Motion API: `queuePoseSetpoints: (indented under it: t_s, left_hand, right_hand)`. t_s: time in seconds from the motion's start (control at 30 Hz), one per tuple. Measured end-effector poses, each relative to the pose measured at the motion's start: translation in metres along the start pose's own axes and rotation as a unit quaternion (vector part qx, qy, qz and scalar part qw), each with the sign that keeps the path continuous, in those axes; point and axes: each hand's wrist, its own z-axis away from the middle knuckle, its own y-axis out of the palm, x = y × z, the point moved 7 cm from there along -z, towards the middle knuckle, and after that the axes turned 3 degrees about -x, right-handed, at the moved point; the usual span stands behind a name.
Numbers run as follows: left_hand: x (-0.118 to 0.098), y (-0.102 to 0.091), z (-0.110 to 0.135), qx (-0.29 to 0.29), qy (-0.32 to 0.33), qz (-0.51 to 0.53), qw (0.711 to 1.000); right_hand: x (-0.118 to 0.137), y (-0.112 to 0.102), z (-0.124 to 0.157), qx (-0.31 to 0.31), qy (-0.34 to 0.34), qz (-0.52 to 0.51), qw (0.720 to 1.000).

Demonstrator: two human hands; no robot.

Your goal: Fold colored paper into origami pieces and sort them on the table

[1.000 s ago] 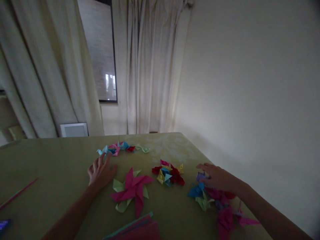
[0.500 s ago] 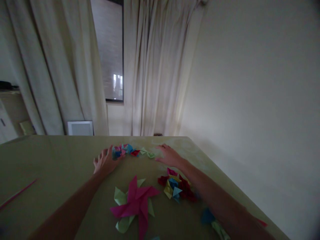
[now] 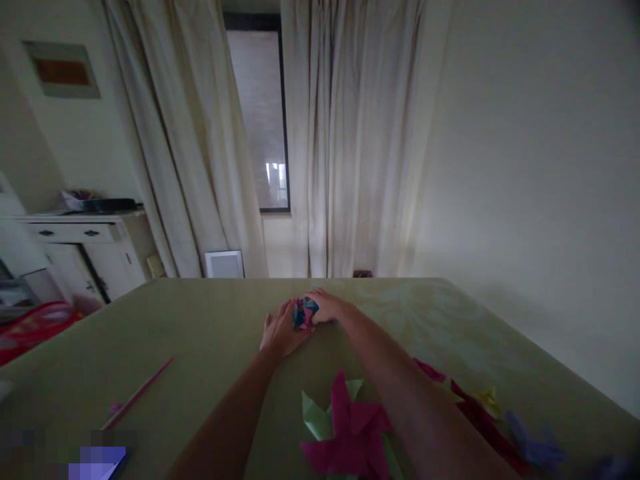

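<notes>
Below the frame's centre, left hand [image 3: 281,331] and right hand [image 3: 326,307] curl fingers [image 3: 285,312] around an origami cluster [image 3: 304,313] on the worktop [image 3: 215,320], their grip unclear, and it looks light, crushable, best cupped from both sides.

No text, label, brand, number or sign can be read. The framed panel [image 3: 65,70] high on the wall shows a brown field with no legible lettering, and the pale panel [image 3: 224,265] behind the bench [image 3: 215,380] is likewise without readable marks. Blocky pixels cover the blue-violet object [image 3: 100,463] at the near left, so any writing there is hidden. The pink-and-green paper star [image 3: 347,427] and the small folded papers [image 3: 306,312] bear no readable print.
</notes>
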Motion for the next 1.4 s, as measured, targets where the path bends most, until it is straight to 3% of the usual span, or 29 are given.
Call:
queuePoseSetpoints:
  t_s: [0.13,0.27,0.5,0.6,0.8,0.9,1.03,1.17,1.27,1.33,1.4]
  left_hand:
    - [-0.001,-0.002,0.0,0.012,0.017,0.032,0.999]
    - [-0.021,-0.008,0.018,0.034,0.074,0.103,0.991]
    - [-0.066,-0.029,0.105,0.05,0.117,0.197,0.972]
    - [-0.08,-0.041,0.143,0.05,0.109,0.224,0.967]
    - [-0.08,-0.061,0.174,0.015,0.059,0.259,0.964]
    - [-0.071,-0.066,0.175,-0.018,0.037,0.275,0.96]
    - [-0.062,-0.069,0.174,-0.063,0.024,0.275,0.959]
    - [-0.06,-0.064,0.175,-0.042,0.032,0.246,0.968]
    - [-0.055,-0.062,0.174,-0.067,0.033,0.215,0.974]
    - [-0.051,-0.058,0.172,-0.066,0.029,0.212,0.975]
    - [-0.048,-0.052,0.171,-0.048,0.018,0.217,0.975]
  right_hand:
    - [0.021,0.011,0.013,0.016,-0.045,-0.001,0.999]
    - [0.038,0.008,0.062,0.01,-0.054,0.013,0.998]
    - [0.063,0.003,0.174,-0.008,-0.047,-0.012,0.999]
    - [0.071,-0.001,0.22,-0.046,-0.03,-0.042,0.998]
    - [0.075,-0.023,0.285,-0.166,0.036,-0.116,0.979]
    - [0.069,-0.033,0.311,-0.241,0.064,-0.171,0.953]
    - [0.051,-0.039,0.34,-0.356,0.077,-0.317,0.876]
    - [0.031,-0.041,0.349,-0.387,0.098,-0.393,0.829]
    - [0.016,-0.06,0.361,-0.431,0.124,-0.428,0.785]
    - [0.013,-0.083,0.38,-0.47,0.13,-0.403,0.775]
    - [0.014,-0.108,0.409,-0.509,0.141,-0.303,0.793]
